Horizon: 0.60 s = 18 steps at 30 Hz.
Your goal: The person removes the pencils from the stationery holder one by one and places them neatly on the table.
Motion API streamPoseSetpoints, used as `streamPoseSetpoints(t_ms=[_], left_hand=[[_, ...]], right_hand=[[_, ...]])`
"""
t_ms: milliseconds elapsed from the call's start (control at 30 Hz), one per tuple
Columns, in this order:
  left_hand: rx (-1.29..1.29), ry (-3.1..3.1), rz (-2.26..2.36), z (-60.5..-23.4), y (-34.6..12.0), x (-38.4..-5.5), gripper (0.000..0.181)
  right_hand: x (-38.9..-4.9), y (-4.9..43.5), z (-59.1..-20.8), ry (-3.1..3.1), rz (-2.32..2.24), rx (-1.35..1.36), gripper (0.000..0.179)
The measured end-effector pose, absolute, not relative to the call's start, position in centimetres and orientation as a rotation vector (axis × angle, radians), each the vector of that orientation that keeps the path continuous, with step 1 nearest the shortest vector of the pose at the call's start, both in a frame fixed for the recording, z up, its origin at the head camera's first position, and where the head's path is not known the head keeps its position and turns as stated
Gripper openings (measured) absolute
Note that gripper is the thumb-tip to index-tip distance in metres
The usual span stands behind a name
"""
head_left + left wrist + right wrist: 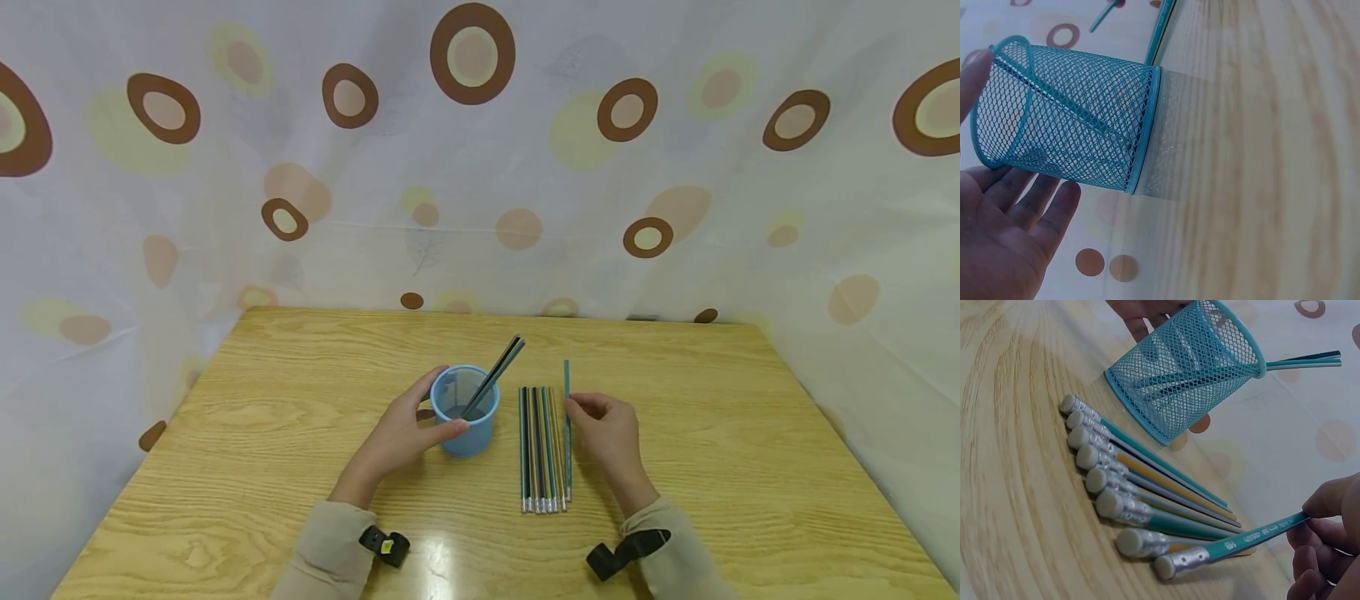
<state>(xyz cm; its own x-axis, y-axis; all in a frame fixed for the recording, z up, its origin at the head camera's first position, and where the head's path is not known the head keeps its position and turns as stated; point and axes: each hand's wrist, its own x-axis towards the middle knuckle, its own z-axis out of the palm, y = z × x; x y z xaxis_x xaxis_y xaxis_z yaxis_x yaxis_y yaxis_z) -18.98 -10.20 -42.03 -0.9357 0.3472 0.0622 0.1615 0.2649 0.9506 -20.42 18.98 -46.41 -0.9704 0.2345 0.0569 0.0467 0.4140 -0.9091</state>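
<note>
My left hand (401,437) holds a blue mesh pencil cup (467,440), its thumb at the near rim and its fingers round the far left side. The cup stands upright on the table, with a few pencils (497,375) leaning to the right inside it. Between the thumb and fingers of my right hand (613,433) is a teal pencil (1254,536), pinched partway along, its eraser end toward me. Just left of it lies a row of several pencils (543,450), side by side, erasers toward me; the right wrist view shows their white erasers (1110,503) and silver ferrules.
The wooden table (300,392) reaches back to a pale curtain (465,167) with brown, yellow and pink round shapes. Black straps (630,550) with small devices sit on both sleeved wrists.
</note>
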Motion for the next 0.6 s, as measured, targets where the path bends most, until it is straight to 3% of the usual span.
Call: streamPoseSetpoints(t_ms=[600], left_hand=[[0.494, 2.357, 1.75, -42.14, -10.32, -19.04, 0.083]], right_hand=[[-20.69, 19.03, -47.39, -2.611, 1.495, -0.271, 0.025]])
